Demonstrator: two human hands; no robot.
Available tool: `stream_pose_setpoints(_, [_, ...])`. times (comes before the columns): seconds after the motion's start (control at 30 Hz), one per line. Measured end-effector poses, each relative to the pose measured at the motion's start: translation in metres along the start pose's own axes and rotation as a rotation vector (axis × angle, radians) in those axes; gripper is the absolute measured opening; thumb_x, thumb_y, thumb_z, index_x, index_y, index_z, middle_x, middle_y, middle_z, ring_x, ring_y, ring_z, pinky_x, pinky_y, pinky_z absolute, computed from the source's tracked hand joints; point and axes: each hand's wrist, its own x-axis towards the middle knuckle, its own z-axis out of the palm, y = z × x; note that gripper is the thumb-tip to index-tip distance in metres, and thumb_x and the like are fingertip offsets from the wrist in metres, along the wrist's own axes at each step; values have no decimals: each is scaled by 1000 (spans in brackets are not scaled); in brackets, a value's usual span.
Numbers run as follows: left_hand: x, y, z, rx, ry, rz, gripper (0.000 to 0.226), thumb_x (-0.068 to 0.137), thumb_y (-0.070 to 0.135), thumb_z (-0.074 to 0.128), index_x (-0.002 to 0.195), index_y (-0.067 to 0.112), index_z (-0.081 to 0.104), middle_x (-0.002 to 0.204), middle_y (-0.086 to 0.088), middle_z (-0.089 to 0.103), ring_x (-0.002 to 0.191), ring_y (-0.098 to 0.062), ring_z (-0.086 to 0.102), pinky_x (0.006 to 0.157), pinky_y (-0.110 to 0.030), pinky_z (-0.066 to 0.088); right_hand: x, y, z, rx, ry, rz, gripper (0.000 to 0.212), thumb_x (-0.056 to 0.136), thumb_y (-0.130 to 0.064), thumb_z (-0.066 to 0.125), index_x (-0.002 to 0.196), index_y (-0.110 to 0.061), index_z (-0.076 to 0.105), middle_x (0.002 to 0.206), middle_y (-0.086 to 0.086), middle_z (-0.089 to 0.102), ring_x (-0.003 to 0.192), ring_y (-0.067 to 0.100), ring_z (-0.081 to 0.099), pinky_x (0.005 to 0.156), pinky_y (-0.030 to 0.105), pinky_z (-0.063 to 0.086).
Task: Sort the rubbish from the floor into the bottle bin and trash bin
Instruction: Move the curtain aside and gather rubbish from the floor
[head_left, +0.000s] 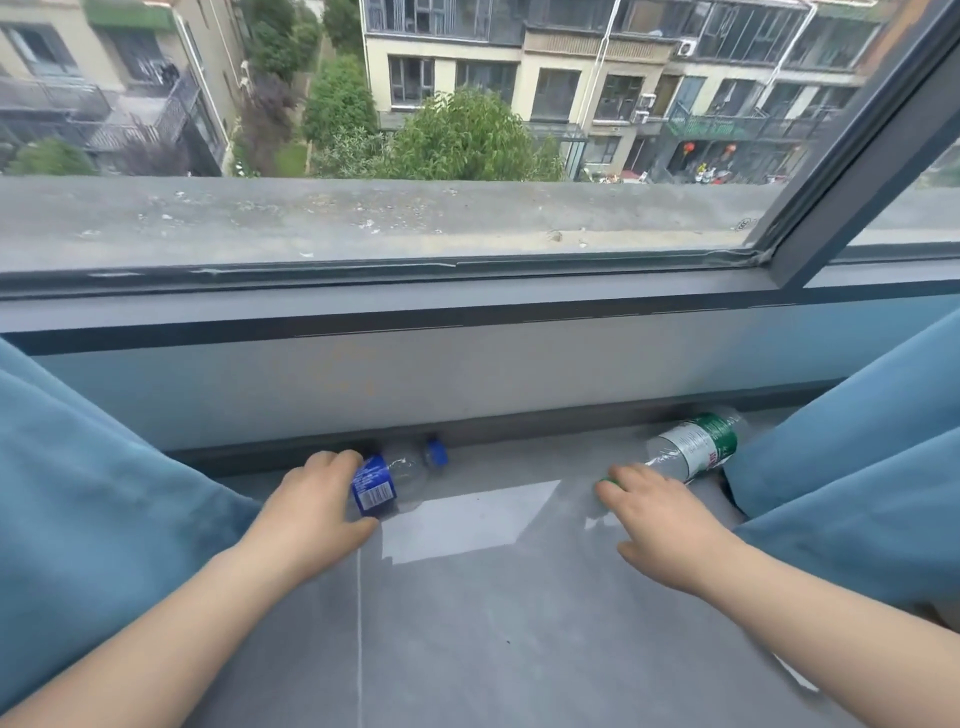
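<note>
Two clear plastic bottles lie on the grey floor below the window. The blue-labelled bottle (387, 478) with a blue cap lies at the skirting; my left hand (311, 512) curls round its base end, thumb below and fingers over the top. The green-labelled bottle (693, 447) lies to the right, its base toward the curtain. My right hand (657, 514) covers its neck, fingers bent over the green cap end. Neither bin is in view.
Blue curtains hang at both sides: the left curtain (78, 467) beside my left arm, the right curtain (857, 441) touching the green bottle's base. A low wall (467, 374) and the window frame (467, 291) stand just behind the bottles. Grey floor tiles (493, 623) stretch toward me.
</note>
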Motion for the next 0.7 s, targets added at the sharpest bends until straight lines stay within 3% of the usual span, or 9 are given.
stream_pose_setpoints(0.37, [10,6,19,43,-57,-12,43,77,40,60,113,20,49,107,-2,56,101,-24,54,85,-33,47,13,9,18,-86,55,54,48,84,-12,49,131,-17,40,143,7,34,138,27,25,104,37,29])
stream_pose_setpoints(0.47, [4,15,28,53,-88,7,39,79,44,59,109,23,47,107,2,55,98,-19,56,69,-27,42,18,12,26,-105,59,76,53,82,-12,53,133,-14,42,143,11,36,137,30,29,108,43,27])
stream_pose_setpoints(0.57, [2,21,31,75,-128,13,36,80,45,58,103,22,42,105,4,55,90,-18,53,57,-23,32,23,13,35,-120,70,118,57,60,-12,72,116,-11,60,124,15,56,122,35,49,97,50,41])
stream_pose_setpoints(0.7, [3,21,35,-20,-130,2,44,76,50,62,101,22,40,101,3,55,92,-19,57,73,-30,46,31,14,40,-186,147,141,63,24,-6,80,86,-10,69,94,15,66,96,38,65,77,55,52])
